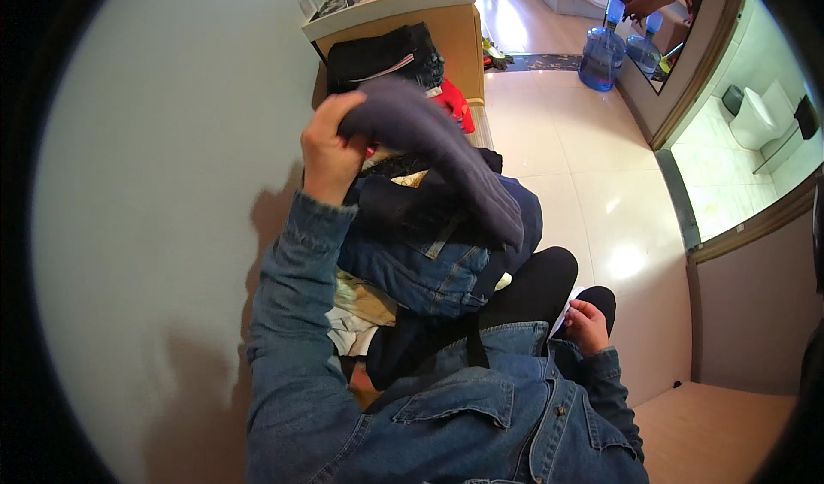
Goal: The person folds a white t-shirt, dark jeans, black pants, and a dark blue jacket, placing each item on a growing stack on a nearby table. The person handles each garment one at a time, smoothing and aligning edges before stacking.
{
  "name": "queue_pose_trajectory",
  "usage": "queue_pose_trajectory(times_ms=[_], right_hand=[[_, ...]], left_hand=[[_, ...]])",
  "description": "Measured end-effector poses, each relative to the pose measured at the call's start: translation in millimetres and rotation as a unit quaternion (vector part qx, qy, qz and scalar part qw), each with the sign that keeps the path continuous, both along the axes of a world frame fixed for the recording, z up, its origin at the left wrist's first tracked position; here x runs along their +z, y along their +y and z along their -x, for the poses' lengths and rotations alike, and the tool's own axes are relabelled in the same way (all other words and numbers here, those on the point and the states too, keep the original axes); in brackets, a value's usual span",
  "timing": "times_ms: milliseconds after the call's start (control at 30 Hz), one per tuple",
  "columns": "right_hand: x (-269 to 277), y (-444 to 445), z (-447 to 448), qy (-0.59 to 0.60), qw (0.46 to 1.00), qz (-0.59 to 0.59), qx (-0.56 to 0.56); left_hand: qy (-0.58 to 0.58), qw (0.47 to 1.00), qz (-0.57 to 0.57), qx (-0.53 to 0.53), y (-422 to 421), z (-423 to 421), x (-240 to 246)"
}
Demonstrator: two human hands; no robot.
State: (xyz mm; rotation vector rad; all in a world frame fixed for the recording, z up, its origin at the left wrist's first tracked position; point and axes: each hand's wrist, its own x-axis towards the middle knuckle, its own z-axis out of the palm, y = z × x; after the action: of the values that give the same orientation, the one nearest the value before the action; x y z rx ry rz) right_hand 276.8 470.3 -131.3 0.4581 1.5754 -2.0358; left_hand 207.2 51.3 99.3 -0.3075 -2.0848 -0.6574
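My left hand is raised near the wall, gripping one end of a dark grey folded cloth garment, which hangs down to the right, slightly blurred. Beneath it lies a heap of clothes with blue denim jeans and dark blue fabric. Beige and white cloths stick out at the heap's lower left. My right hand is by my knee, with its fingers closed on a thin white item, partly hidden; whether it is paper or cloth I cannot tell.
Folded black clothes and a red garment lie beyond the heap, beside a wooden cabinet with glasses on top. A blue water bottle stands by a mirror. At right, a doorway shows a toilet. The wall runs close on my left.
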Motion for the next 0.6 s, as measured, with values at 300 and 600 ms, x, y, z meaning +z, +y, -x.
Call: queue_pose_trajectory(times_ms=[300,600], right_hand=[[80.0,48.6,47.1,0.327,0.928,0.049,-0.173],[101.1,31.0,18.1,0.138,0.957,0.250,0.056]], left_hand=[[0.141,0.894,0.203,-0.374,182.5,-2.0,21.5],[-0.037,0.802,0.220,-0.554,246.2,-33.7,-69.4]])
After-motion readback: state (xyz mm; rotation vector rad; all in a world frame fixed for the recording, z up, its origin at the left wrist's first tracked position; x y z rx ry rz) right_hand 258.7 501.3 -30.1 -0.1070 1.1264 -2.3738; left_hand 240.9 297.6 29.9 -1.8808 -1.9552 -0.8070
